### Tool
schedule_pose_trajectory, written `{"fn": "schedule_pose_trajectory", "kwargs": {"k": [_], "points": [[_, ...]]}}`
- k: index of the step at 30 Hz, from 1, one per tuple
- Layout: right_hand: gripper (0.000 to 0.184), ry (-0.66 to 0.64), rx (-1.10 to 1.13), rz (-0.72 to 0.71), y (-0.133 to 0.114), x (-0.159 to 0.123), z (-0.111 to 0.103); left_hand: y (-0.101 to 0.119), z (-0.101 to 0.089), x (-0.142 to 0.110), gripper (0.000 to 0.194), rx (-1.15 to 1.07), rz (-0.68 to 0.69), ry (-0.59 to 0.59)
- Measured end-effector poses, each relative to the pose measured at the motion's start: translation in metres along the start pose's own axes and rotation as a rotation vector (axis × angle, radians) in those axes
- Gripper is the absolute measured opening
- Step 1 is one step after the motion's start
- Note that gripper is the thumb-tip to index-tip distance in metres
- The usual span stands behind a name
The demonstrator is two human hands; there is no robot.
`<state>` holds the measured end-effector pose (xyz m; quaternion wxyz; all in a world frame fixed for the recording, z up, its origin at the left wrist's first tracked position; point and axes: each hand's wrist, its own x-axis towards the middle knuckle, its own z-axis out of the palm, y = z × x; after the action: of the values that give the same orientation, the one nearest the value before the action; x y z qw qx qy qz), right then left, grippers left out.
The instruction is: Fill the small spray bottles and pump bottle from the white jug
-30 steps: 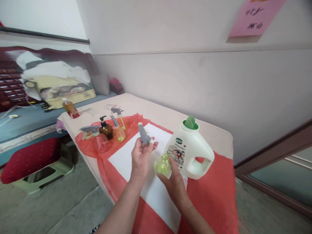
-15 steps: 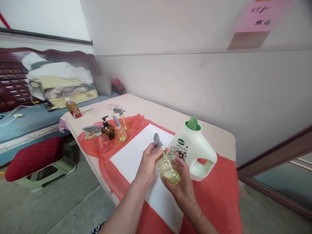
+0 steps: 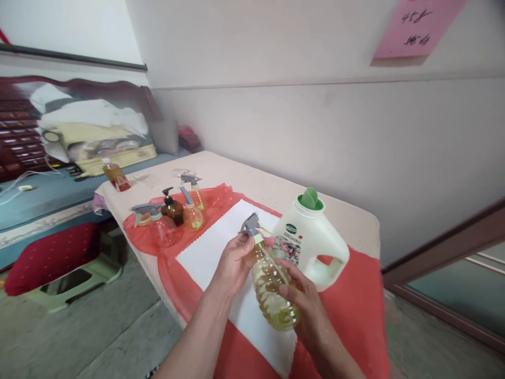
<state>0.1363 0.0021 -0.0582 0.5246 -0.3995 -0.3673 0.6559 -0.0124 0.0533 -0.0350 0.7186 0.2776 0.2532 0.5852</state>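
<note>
Pale walls [image 3: 315, 121] meet behind a cream-covered table [image 3: 252, 171], with a pink note [image 3: 414, 34] stuck up at the right and a bed [image 3: 35, 200] and red-topped stool [image 3: 55, 252] at the left.

From the head view, both hands are busy with 1 yellow-green ribbed bottle [image 3: 272, 295], held tilted above a white sheet [image 3: 213, 237] at the near part of the table. Its grey sprayer head [image 3: 250, 223] meets the neck; how tightly it is fastened I cannot tell. The left hand [image 3: 234, 258] grasps around the neck just below the sprayer, thumb and fingers closed on it. The right hand [image 3: 307, 295] grips the bottle's body from the right side.

Just beyond the right hand stands a white jug [image 3: 315, 247] with a green insert [image 3: 310, 199] in its mouth. Red plastic [image 3: 355, 295] spreads under the white sheet. On its far left part stand a pinkish spray bottle [image 3: 161, 231], 2 yellowish spray bottles [image 3: 193, 217] and an amber pump bottle [image 3: 173, 211]. Farther off, a bottle of brownish liquid [image 3: 114, 175] stands near the table's left edge.
</note>
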Motion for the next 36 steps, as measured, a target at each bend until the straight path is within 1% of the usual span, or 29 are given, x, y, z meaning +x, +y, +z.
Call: {"fn": "schedule_pose_trajectory", "kwargs": {"k": [2, 4, 6, 9, 11, 13, 15, 18, 20, 24, 25, 27, 29, 31, 33, 34, 35, 36], "points": [[0.062, 0.007, 0.030, 0.025, -0.002, 0.000, 0.000, 0.001, -0.001, 0.000, 0.026, 0.010, 0.011, -0.008], [0.061, 0.021, 0.031, 0.021, -0.002, 0.000, 0.000, 0.001, -0.001, 0.000, 0.025, 0.035, 0.028, -0.021], [0.058, -0.001, 0.076, 0.034, -0.002, 0.000, 0.000, 0.002, -0.001, 0.000, 0.025, 0.069, 0.035, -0.042], [0.048, -0.059, 0.206, 0.121, -0.003, -0.002, 0.001, 0.003, 0.000, -0.002, 0.027, 0.075, 0.029, -0.074], [0.042, -0.052, 0.269, 0.208, -0.003, -0.003, 0.003, 0.002, 0.000, -0.004, 0.026, 0.050, 0.013, -0.084], [0.041, -0.037, 0.299, 0.280, -0.002, -0.004, 0.006, 0.000, 0.002, -0.005, 0.025, 0.019, -0.011, -0.077], [0.038, -0.018, 0.321, 0.293, -0.001, -0.004, 0.010, -0.004, 0.005, -0.007, 0.025, -0.011, -0.028, -0.047], [0.029, 0.045, 0.359, 0.228, 0.000, -0.004, 0.018, -0.011, 0.010, -0.008, 0.025, -0.015, 0.024, 0.049], [0.029, 0.096, 0.371, 0.175, 0.000, -0.005, 0.024, -0.015, 0.013, -0.008, 0.026, -0.006, 0.074, 0.108], [0.044, 0.163, 0.321, 0.112, 0.001, -0.008, 0.033, -0.016, 0.015, -0.009, 0.027, 0.008, 0.097, 0.158], [0.047, 0.157, 0.304, 0.106, 0.001, -0.008, 0.033, -0.015, 0.015, -0.009, 0.027, 0.023, 0.116, 0.165], [0.051, 0.130, 0.271, 0.090, 0.005, -0.009, 0.033, -0.012, 0.014, -0.008, 0.026, 0.069, 0.199, 0.202], [0.051, 0.092, 0.209, 0.049, 0.009, -0.010, 0.032, -0.009, 0.009, -0.004, 0.026, 0.107, 0.316, 0.294], [0.050, 0.092, 0.113, -0.028, 0.015, -0.011, 0.032, -0.006, 0.004, 0.000, 0.025, 0.117, 0.406, 0.403], [0.064, 0.122, 0.035, -0.105, 0.020, -0.012, 0.032, -0.003, -0.001, 0.003, 0.025, 0.107, 0.435, 0.466], [0.071, 0.144, 0.027, -0.132, 0.021, -0.012, 0.032, -0.001, -0.002, 0.004, 0.025, 0.097, 0.429, 0.467], [0.074, 0.162, 0.041, -0.145, 0.022, -0.012, 0.032, 0.000, -0.002, 0.004, 0.026, 0.085, 0.417, 0.454], [0.070, 0.169, 0.069, -0.134, 0.021, -0.011, 0.032, 0.001, -0.002, 0.003, 0.027, 0.070, 0.402, 0.431]]}}
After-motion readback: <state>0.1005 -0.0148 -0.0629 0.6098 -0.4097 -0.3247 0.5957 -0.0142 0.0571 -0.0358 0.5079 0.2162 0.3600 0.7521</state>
